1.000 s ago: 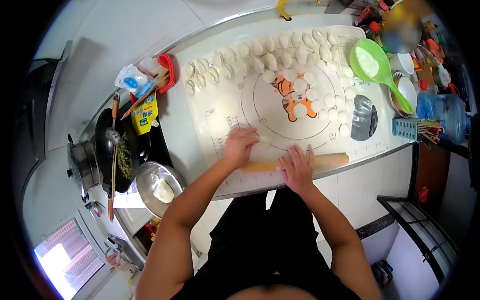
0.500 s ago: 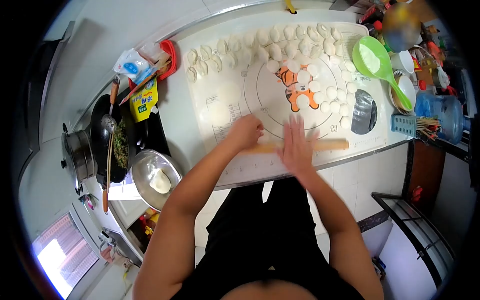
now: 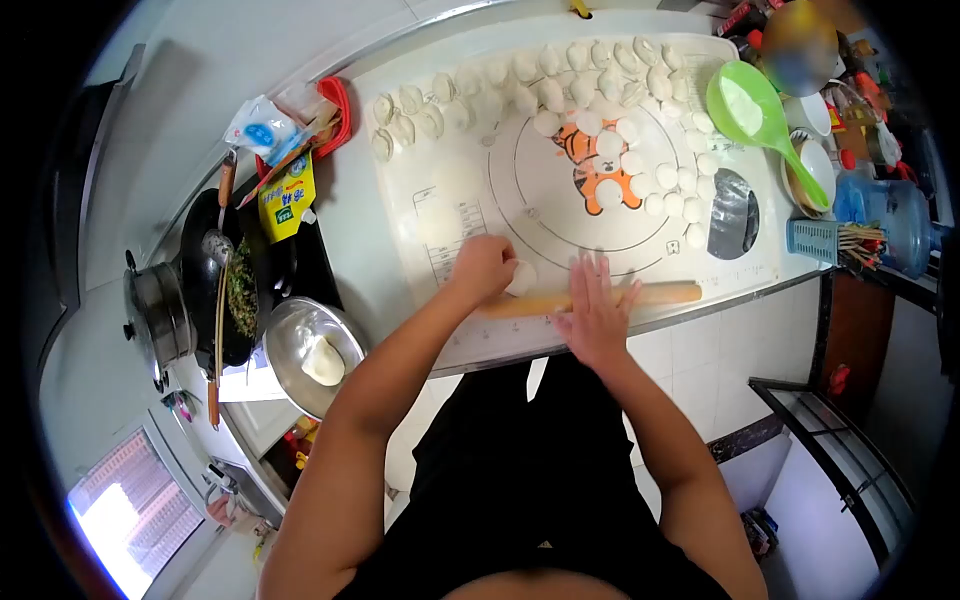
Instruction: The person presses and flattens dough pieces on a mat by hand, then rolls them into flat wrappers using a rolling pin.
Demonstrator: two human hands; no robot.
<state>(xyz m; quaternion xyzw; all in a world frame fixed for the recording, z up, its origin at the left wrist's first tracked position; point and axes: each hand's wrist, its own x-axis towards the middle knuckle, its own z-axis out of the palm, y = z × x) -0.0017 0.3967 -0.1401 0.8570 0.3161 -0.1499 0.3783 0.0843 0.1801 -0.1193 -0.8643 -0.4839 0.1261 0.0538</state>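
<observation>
My left hand (image 3: 483, 268) is closed at the edge of a small round dough wrapper (image 3: 521, 278), pinching it on the mat. Across the front of the mat lies a wooden rolling pin (image 3: 658, 294), its left end close to the wrapper. Flat on top of the pin rests my right hand (image 3: 597, 308), fingers stretched out and pointing away from me. Small dough pieces (image 3: 667, 177) are scattered over the right part of the mat. Behind them stand rows of folded dumplings (image 3: 550, 93). A pale round of dough or flour (image 3: 437, 222) lies to the left.
The printed mat (image 3: 400, 270) covers the table. At left are a steel bowl (image 3: 283, 345) with a dough lump (image 3: 323, 362), a wok (image 3: 205, 200) with chopped greens, and a red basket (image 3: 340, 100). A green ladle (image 3: 765, 115) with flour and a blue basket of chopsticks (image 3: 812, 243) stand right.
My right hand has shifted a little toward me along with the rolling pin. More of the wrapper shows beside my left hand, which stays closed. The view has tilted slightly.
</observation>
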